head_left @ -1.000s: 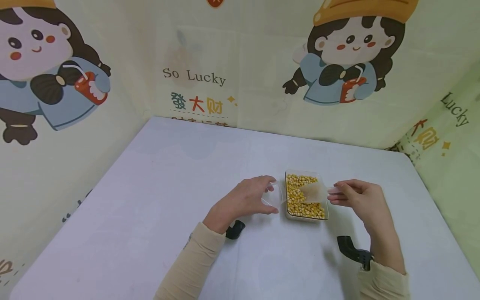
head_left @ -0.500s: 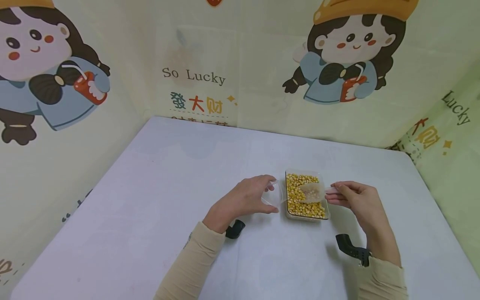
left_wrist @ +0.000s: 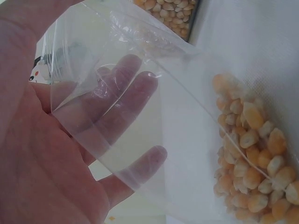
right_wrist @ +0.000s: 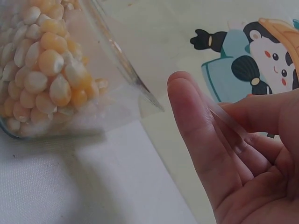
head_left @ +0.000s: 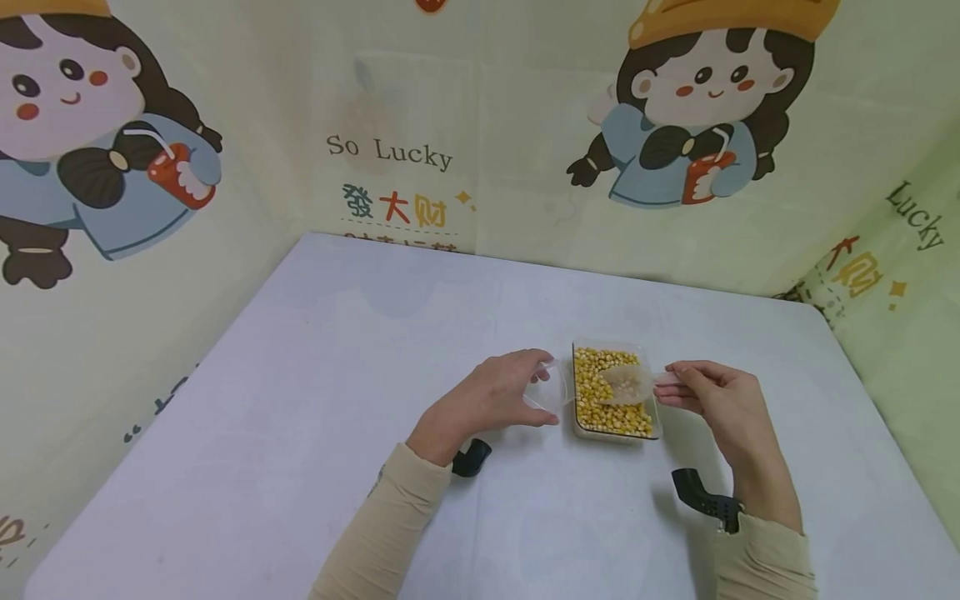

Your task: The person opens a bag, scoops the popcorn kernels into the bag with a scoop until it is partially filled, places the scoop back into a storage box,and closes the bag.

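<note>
1. On the back wall sheet [head_left: 517,183] you can read the lettering "So Lucky" [head_left: 390,152], with the coloured characters 發大财 [head_left: 393,208] under it; the line below those is cut off by the table's back edge. Part of the same print, the word "Lucky" [head_left: 915,217], runs slantwise on the right-hand sheet [head_left: 922,358].
2. Your left hand [head_left: 495,392] is curved in a wide C, thumb well apart from the fingertips, round a clear plastic container [head_left: 544,392]. Its fingers show through the plastic. Kernels also appear there from the wrist; you cannot tell whether they lie inside it or beyond.
3. Your right hand [head_left: 727,406] pinches the handle of a translucent scoop [head_left: 628,385] between thumb and fingers, with hardly any gap. The scoop's blade lies over the corn kernels [head_left: 596,417]; how deep it sits is hard to tell.
4. Those kernels fill a clear rectangular box [head_left: 617,436] with a dark rim line, standing right of the table's middle, between your hands.
5. The container is just beside the box's left wall. White tabletop [head_left: 300,458] stretches far to your left; on your right, the table edge is nearer.
</note>
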Motion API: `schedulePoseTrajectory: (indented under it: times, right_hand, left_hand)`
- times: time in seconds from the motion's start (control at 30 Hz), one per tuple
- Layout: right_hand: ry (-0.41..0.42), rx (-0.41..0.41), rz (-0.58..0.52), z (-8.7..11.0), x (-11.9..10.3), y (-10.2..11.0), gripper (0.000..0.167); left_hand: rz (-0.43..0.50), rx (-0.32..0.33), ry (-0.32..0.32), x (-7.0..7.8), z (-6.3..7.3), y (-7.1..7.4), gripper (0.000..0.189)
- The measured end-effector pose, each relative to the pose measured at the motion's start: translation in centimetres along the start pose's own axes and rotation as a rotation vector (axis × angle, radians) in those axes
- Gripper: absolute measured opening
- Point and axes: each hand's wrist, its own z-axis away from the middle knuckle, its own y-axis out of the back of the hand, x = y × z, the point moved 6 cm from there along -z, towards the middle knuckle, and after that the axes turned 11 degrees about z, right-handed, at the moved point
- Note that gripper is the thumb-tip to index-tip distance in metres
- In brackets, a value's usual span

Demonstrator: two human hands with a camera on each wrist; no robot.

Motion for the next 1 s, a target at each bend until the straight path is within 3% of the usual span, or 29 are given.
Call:
schedulePoseTrajectory:
  times: [0.17, 0.47, 1.0]
  right_hand:
    - [0.001, 0.016, 0.026, 0.05, -0.22, 0.14, 0.046]
    - [0.025, 0.018, -0.05, 0.19, -0.65, 0.12, 0.033]
    - [0.018, 0.027, -0.069, 0.31, -0.56, 0.38, 0.034]
  left_hand:
    - [0.002, -0.002, 0.007, 0.06, -0.04, 0.06, 0.081]
    - [0.015, -0.002, 0.012, 0.06, -0.02, 0.21, 0.081]
    - [0.002, 0.007, -0.016, 0.03, -0.01, 0.33, 0.08]
